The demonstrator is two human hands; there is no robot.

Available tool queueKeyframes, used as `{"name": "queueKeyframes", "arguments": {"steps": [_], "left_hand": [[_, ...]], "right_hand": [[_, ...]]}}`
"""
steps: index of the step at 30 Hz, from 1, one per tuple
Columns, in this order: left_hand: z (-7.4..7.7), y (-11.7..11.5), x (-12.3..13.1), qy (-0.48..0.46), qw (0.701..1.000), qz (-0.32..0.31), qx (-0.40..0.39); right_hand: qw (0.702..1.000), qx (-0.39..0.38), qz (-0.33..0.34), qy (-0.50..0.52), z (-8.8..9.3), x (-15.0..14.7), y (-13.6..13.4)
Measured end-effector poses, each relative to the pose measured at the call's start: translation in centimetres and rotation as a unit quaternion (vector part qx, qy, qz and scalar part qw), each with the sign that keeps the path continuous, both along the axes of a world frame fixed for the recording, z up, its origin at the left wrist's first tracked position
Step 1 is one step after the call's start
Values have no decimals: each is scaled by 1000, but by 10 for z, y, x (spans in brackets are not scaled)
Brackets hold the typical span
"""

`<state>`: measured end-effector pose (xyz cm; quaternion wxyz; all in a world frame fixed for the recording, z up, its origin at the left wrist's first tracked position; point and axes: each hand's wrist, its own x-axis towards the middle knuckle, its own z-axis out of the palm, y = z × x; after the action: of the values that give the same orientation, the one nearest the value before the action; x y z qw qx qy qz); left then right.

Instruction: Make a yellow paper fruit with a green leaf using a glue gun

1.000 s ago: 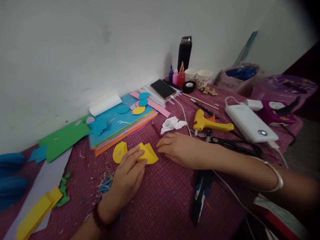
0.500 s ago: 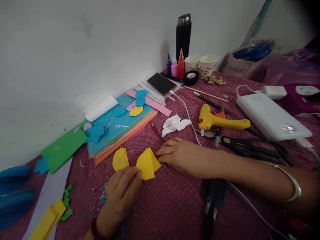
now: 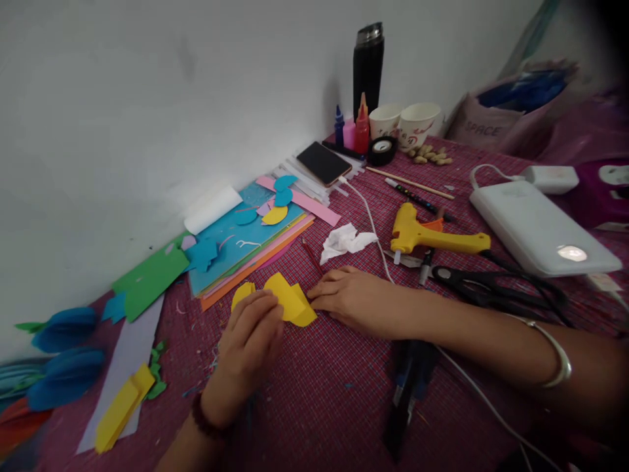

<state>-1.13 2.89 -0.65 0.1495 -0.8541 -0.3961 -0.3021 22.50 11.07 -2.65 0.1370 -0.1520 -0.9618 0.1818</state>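
My left hand is closed, its thumb and fingers on the left edge of a folded yellow paper piece. The piece's upper edge is rounded and its folds stand a little apart. Partly behind my left fingers lies a second yellow paper piece. My right hand rests palm down on the tablecloth, fingers stretched toward the folded piece, their tips at or very near its right edge. Just beyond those fingers are a red pencil and a crumpled white tissue.
Coloured paper sheets lie near the wall. To the right are a yellow glue gun, black scissors and a white power bank. A phone, cups and a black flask stand behind. Blue paper shapes sit left.
My left hand has shifted slightly, and the folded yellow paper has turned and tilted with it. My right hand has stayed almost in place. The view has swung a little left.
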Motion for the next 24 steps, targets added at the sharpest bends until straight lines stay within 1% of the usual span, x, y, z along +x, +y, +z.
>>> {"name": "queueKeyframes", "arguments": {"steps": [3, 7, 11, 17, 24], "left_hand": [[-13, -3, 1, -47, 998, 11, -28], [-23, -10, -1, -63, 994, -10, -86], [-27, -10, -2, -61, 989, -33, -129], [-29, -2, -1, -60, 986, -59, -141], [-28, -4, 0, -81, 984, -47, -153]], "right_hand": [[1000, 4, 0, 10, -1, 1, 0], [1000, 8, -3, 6, -1, 0, 0], [1000, 2, -9, -9, -1, -1, 0], [1000, -3, -11, -2, 0, -1, 0], [1000, -1, -10, 0, -2, -1, 0]]}}
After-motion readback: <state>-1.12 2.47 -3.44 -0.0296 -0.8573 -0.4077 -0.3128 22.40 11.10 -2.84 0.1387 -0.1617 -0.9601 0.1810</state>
